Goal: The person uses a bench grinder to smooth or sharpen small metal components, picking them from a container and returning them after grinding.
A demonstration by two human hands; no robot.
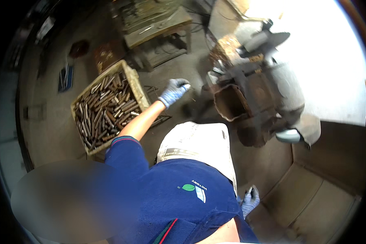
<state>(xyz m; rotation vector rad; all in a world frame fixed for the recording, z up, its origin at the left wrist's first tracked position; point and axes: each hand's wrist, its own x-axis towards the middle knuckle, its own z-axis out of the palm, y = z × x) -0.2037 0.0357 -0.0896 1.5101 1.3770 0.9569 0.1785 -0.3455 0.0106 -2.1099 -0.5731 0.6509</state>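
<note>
My left hand (175, 92), in a blue-and-white knit glove with greyed fingers, reaches out past a crate (133, 81) of short metal rods (105, 107). Its fingers are curled together, and whatever they may hold is too small to name. The rods, brown and grey, lie heaped loosely in the pale, worn crate. Low by my right side is my right hand (250, 201), gloved alike. Its fingers are bent closed around something small or nothing; I cannot make out which. To the right of my left hand stands a dark, grimy machine (268, 91) with a squarish opening.
A white apron (195, 142) covers my lap. Ahead stands a worn workbench (158, 30) with a thin tool on it. A blue tray (66, 78) lies on the floor at the far left. Brown panels (313, 191) border the lower right, and a bright surface glares behind the machine.
</note>
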